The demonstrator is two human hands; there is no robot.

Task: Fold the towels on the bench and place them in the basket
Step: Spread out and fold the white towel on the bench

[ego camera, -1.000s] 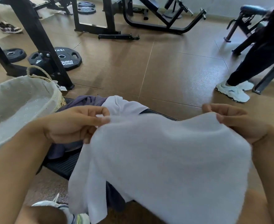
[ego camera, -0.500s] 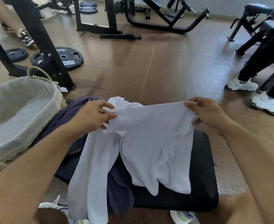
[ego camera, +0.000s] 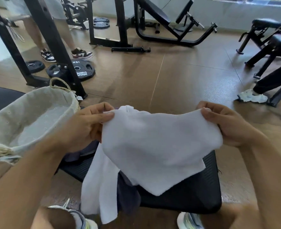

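Pinching white towel [ego camera: 154, 146] corners, left hand [ego camera: 85, 128], right hand [ego camera: 225, 123]

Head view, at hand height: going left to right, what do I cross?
Basket → left hand, pinching the towel's left corner → white towel, held up over the bench → right hand, pinching the right corner.

2 white towels [ego camera: 153, 146], 1 purple towel [ego camera: 128, 195], 1 basket [ego camera: 29, 113], 1 bench [ego camera: 194, 195], 2 hands [ego camera: 85, 128].
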